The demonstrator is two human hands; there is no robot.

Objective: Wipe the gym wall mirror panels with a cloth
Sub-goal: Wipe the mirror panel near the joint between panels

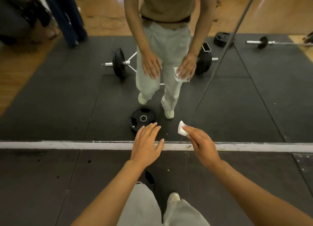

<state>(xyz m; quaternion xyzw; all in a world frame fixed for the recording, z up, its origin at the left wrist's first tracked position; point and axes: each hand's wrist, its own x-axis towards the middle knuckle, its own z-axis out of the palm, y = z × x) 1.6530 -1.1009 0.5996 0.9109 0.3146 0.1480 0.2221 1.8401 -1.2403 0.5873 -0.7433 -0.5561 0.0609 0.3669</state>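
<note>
Two hands low at mirror [67, 90]: right hand [202, 142] pinches cloth [182, 130] for wiping; left hand [147, 143] spread, empty.

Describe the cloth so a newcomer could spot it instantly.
Find the white strip along the wall mirror's bottom edge. Just above it, the right hand pinches a small folded white cloth. The left hand beside it holds nothing.

Bare forearms, pale grey-green trousers [144, 207], cream shoe [174, 197], long pale fingernails
</note>
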